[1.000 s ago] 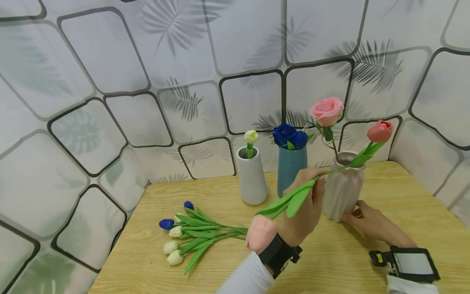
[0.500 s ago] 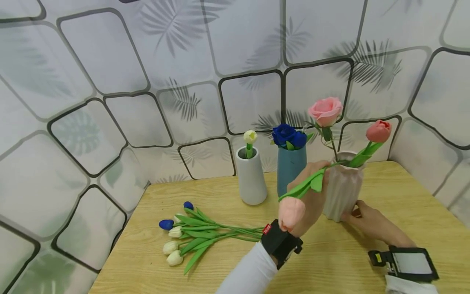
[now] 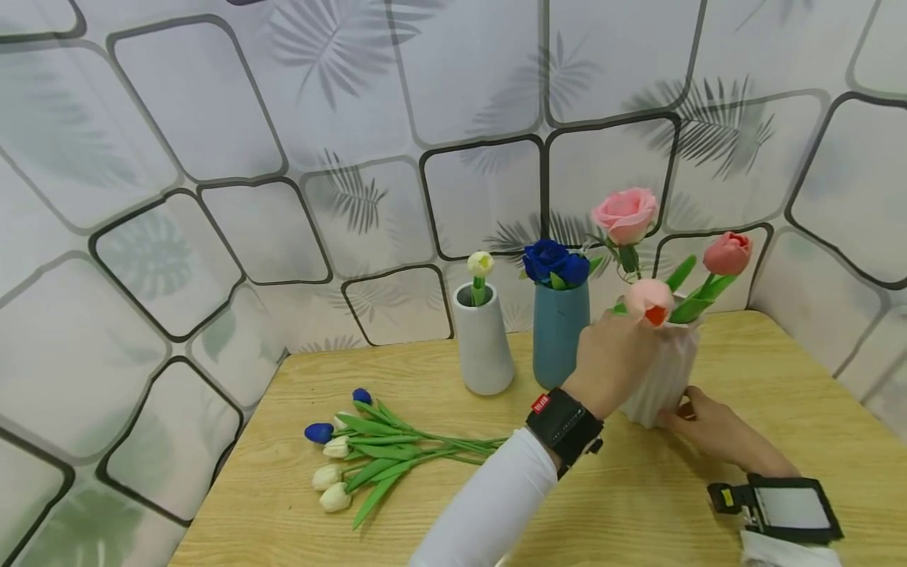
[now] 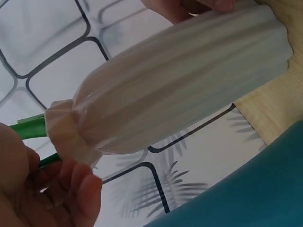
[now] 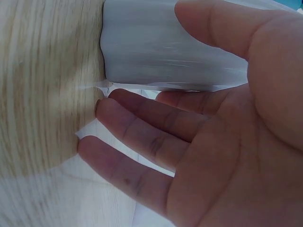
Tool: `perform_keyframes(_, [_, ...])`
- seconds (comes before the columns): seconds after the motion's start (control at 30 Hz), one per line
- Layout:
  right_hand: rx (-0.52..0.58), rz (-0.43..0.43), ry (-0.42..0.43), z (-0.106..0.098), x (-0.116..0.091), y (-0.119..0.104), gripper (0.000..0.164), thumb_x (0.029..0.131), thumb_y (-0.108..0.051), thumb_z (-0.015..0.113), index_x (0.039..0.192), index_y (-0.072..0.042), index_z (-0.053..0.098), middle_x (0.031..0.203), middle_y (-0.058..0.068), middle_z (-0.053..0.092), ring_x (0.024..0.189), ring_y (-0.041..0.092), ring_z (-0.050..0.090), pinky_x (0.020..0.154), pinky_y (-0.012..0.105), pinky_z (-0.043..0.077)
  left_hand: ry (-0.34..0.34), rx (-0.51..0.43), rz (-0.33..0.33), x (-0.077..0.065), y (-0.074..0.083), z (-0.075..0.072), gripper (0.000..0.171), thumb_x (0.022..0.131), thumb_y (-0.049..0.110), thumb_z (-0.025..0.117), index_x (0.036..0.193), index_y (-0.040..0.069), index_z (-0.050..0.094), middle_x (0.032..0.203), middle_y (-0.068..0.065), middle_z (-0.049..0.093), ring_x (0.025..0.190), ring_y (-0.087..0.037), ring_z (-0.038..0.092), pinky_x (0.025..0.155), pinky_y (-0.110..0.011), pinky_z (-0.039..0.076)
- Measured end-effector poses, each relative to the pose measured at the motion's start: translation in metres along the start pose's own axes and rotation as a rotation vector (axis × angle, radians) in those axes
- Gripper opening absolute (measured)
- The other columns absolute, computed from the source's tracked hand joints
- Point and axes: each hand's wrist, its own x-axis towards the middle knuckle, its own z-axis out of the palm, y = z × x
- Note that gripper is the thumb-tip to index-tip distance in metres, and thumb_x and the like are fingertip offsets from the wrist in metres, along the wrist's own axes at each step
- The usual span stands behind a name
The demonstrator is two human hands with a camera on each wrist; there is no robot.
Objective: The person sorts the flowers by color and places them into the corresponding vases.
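Observation:
My left hand pinches the stem of a light pink tulip at the mouth of a ribbed, pale vase. In the left wrist view, the green stem runs between the fingers to the vase's rim; its lower end is hidden. A pink rose and a coral tulip also stand in this vase. Low on the vase's side, my right hand rests its thumb against the wall. In the right wrist view, its other fingers are nearly straight beside the base.
Left of the pale vase stand a blue vase with blue roses and a white vase with one cream tulip. Several white and blue tulips lie on the wooden table. A patterned backdrop rises behind.
My left hand has moved right to the vase's mouth and turned over, bringing the light pink tulip from head-down to upright there. My right hand has stayed at the vase's base.

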Motion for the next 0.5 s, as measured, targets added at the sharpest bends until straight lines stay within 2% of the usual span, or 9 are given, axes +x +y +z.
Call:
perform_keyframes(0.07, [0.005, 0.014, -0.007, -0.001, -0.001, 0.000, 0.076, 0.101, -0.044, 0.054, 0.132, 0.022, 0.033, 0.115, 0.036, 0.059, 0.102, 0.042, 0.063, 0.079, 0.050, 0.055, -0.034, 0.094, -0.042, 0.008, 0.005, 0.000, 0.028, 0.101, 0.043, 0.055, 0.081, 0.025, 0.063, 0.073, 0.007, 0.060, 0.060, -0.007, 0.057, 0.044, -0.025, 0.048])
perform_keyframes(0.13, [0.010, 0.024, -0.018, -0.002, -0.001, 0.000, 0.077, 0.101, -0.046, 0.053, 0.133, 0.021, 0.032, 0.117, 0.037, 0.058, 0.104, 0.043, 0.063, 0.080, 0.050, 0.054, -0.046, 0.052, -0.112, 0.013, 0.008, -0.001, 0.029, 0.100, 0.047, 0.054, 0.083, 0.026, 0.064, 0.077, 0.006, 0.060, 0.060, -0.009, 0.058, 0.044, -0.027, 0.048])
perform_keyframes(0.17, [0.010, 0.030, -0.020, -0.003, -0.002, 0.000, 0.078, 0.101, -0.046, 0.053, 0.133, 0.021, 0.032, 0.118, 0.037, 0.058, 0.104, 0.043, 0.062, 0.080, 0.050, 0.054, -0.061, 0.059, -0.120, 0.015, 0.008, -0.002, 0.031, 0.100, 0.048, 0.054, 0.081, 0.026, 0.063, 0.074, 0.007, 0.059, 0.058, -0.009, 0.057, 0.043, -0.027, 0.047])
perform_keyframes(0.23, [0.013, 0.030, -0.018, -0.002, -0.002, -0.002, 0.078, 0.101, -0.046, 0.054, 0.134, 0.021, 0.032, 0.117, 0.036, 0.058, 0.104, 0.042, 0.063, 0.080, 0.050, 0.054, -0.086, 0.104, -0.113, 0.015, 0.007, -0.004, 0.036, 0.100, 0.049, 0.054, 0.072, 0.026, 0.061, 0.069, 0.008, 0.057, 0.054, -0.009, 0.055, 0.041, -0.028, 0.044])
perform_keyframes(0.3, [0.010, 0.028, -0.011, -0.001, -0.002, -0.003, 0.078, 0.101, -0.045, 0.055, 0.134, 0.021, 0.032, 0.116, 0.035, 0.060, 0.103, 0.042, 0.063, 0.079, 0.049, 0.054, -0.144, 0.116, -0.112, 0.016, 0.006, -0.008, 0.044, 0.100, 0.048, 0.054, 0.062, 0.025, 0.057, 0.060, 0.008, 0.053, 0.047, -0.009, 0.052, 0.038, -0.029, 0.041])
perform_keyframes(0.37, [0.007, 0.026, 0.000, -0.001, -0.002, -0.003, 0.078, 0.100, -0.045, 0.055, 0.134, 0.021, 0.032, 0.115, 0.035, 0.060, 0.102, 0.042, 0.064, 0.079, 0.049, 0.054, -0.163, 0.183, -0.070, 0.015, 0.007, -0.012, 0.048, 0.100, 0.048, 0.055, 0.058, 0.025, 0.056, 0.056, 0.009, 0.052, 0.045, -0.009, 0.051, 0.037, -0.028, 0.040])
perform_keyframes(0.5, [0.002, 0.024, 0.010, 0.000, 0.000, -0.002, 0.078, 0.100, -0.044, 0.056, 0.134, 0.022, 0.032, 0.113, 0.034, 0.062, 0.100, 0.041, 0.064, 0.079, 0.048, 0.054, -0.286, 0.214, -0.048, 0.014, 0.008, -0.017, 0.043, 0.101, 0.046, 0.053, 0.063, 0.026, 0.060, 0.060, 0.009, 0.055, 0.049, -0.009, 0.053, 0.039, -0.029, 0.042])
